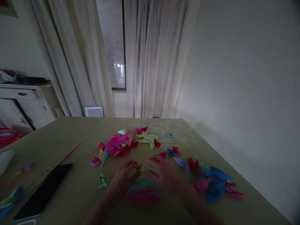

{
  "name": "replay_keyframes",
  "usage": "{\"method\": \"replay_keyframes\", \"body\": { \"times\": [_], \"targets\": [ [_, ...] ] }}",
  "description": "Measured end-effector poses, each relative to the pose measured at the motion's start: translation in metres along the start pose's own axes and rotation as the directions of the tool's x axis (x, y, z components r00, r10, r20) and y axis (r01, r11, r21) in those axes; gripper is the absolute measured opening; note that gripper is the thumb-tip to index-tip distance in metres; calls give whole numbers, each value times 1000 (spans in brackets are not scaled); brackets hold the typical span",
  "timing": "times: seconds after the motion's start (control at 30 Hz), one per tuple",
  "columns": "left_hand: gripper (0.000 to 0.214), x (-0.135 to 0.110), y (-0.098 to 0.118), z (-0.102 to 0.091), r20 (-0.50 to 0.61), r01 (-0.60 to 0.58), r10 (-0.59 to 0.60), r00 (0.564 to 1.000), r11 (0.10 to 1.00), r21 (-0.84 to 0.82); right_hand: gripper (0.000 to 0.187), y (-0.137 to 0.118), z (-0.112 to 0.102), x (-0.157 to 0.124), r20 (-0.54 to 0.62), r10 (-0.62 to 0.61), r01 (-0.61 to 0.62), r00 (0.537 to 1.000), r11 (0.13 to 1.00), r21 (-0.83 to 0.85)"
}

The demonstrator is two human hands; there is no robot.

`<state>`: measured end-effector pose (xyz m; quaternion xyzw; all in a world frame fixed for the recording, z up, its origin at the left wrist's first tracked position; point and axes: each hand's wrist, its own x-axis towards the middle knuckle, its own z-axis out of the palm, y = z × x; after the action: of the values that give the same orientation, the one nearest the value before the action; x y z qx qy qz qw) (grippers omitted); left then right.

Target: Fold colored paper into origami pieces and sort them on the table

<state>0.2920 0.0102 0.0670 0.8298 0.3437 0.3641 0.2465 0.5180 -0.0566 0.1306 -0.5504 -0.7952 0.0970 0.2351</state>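
Note:
Near the middle of the table, a small yellow folded paper piece (140,168) is pinched between the thumb and fingers of my left hand (126,172). My right hand (161,172) is just to the right of it, fingers apart and slightly curled; no object shows in them. Under and between my hands lies a pink and teal paper piece (143,195), partly covered by my wrists. A green folded paper piece (102,181) rests left of my left hand. Beyond my right hand are a purple paper piece (181,164) and a small blue one (171,152).
A pile of pink and red origami (118,144) sits farther back, beside a pale green paper star (148,139). Blue and pink folded papers (215,187) cluster at right. On the left lie a dark tablet (44,192) and a thin pink-green stick (67,153). A wall borders the table's right side.

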Motion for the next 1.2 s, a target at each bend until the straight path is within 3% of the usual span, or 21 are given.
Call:
{"method": "replay_keyframes", "body": {
  "times": [0.1,0.23,0.37,0.43,0.53,0.7,0.93,1.07,1.2],
  "targets": [
    [15,-3,5,8,0,0,0,1000,995,-95,21,-3,21,13,72,35,-36,997,999,17],
    [14,3,-5,15,41,56,-52,998,990,-127,20,15,30,11,35,103,-103,994,995,-6],
    [14,32,-9,30,185,90,-95,978,995,36,28,51,6,6,-94,285,-300,954,921,-249],
    [17,52,-7,43,273,42,-77,959,991,131,33,69,-8,3,-151,395,-422,906,820,-386],
    [30,83,-2,68,332,-52,-18,943,978,201,35,88,-21,-3,-197,499,-530,844,719,-450],
    [67,123,-9,104,368,-217,103,924,934,284,40,100,-26,-13,-212,566,-594,797,669,-447],
    [94,159,-24,137,476,-301,106,873,885,355,41,111,-33,-21,-232,643,-671,730,610,-422],
    [101,172,-11,159,517,-343,121,848,868,359,37,111,-32,-15,-236,630,-663,740,623,-414],
    [103,191,5,178,496,-344,118,860,852,394,37,112,-27,-13,-213,624,-650,752,647,-399]
  ]
}}
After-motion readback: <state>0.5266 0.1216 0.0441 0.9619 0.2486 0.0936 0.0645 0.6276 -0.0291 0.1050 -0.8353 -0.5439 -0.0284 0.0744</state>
